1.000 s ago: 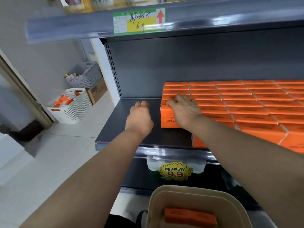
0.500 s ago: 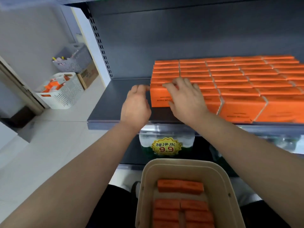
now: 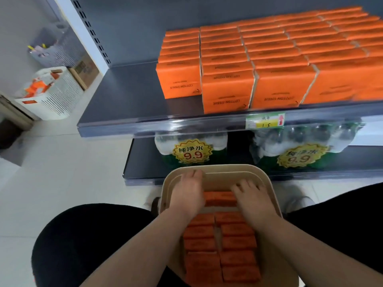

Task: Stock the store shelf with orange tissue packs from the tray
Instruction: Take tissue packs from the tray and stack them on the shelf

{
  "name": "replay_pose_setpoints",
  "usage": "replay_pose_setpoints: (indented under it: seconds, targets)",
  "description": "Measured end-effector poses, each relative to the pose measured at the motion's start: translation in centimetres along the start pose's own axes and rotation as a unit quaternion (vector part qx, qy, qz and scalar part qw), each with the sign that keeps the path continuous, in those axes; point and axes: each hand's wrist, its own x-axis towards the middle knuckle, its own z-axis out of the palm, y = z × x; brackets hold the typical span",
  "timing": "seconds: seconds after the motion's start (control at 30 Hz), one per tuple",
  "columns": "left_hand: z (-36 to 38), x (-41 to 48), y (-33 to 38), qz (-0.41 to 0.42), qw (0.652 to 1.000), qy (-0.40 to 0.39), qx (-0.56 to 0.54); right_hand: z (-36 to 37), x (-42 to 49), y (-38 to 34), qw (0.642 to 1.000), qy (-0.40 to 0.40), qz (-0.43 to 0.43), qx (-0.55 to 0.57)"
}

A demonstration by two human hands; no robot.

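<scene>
Fingers of my left hand lie fairly straight toward the far rim of the tray. Those of my right hand are loosely bent, and I cannot tell if they grip. The hands flank one orange tissue pack at the tray's far end; stocked packs fill the shelf's right side.
</scene>
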Motion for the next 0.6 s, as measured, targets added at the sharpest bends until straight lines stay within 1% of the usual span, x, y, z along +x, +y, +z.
replay_pose_setpoints:
  seconds: [0.1,0.2,0.37,0.5,0.53,0.6]
  targets:
    - [3.5,-0.3,-1.2,-0.039,0.994,-0.099,0.015,3.2,0.6,0.8,0.997,-0.073,0.012,0.001]
    - [6.0,0.0,-2.4,-0.079,0.984,-0.161,0.016,6.2,2.0,1.2,0.993,-0.119,0.014,0.004]
    - [8.3,1.1,-3.6,-0.112,0.973,-0.202,0.008,10.2,4.5,0.9,0.987,-0.161,0.002,-0.002]
    - [9.4,1.7,-4.4,-0.131,0.966,-0.222,-0.015,13.0,5.9,0.8,0.990,-0.138,-0.029,0.013]
    - [9.6,1.8,-4.6,-0.134,0.965,-0.222,-0.017,13.7,6.2,0.9,0.988,-0.149,-0.036,0.013]
    - [9.9,1.9,-5.0,-0.140,0.964,-0.224,-0.024,14.5,6.6,0.7,0.978,-0.207,-0.035,0.019]
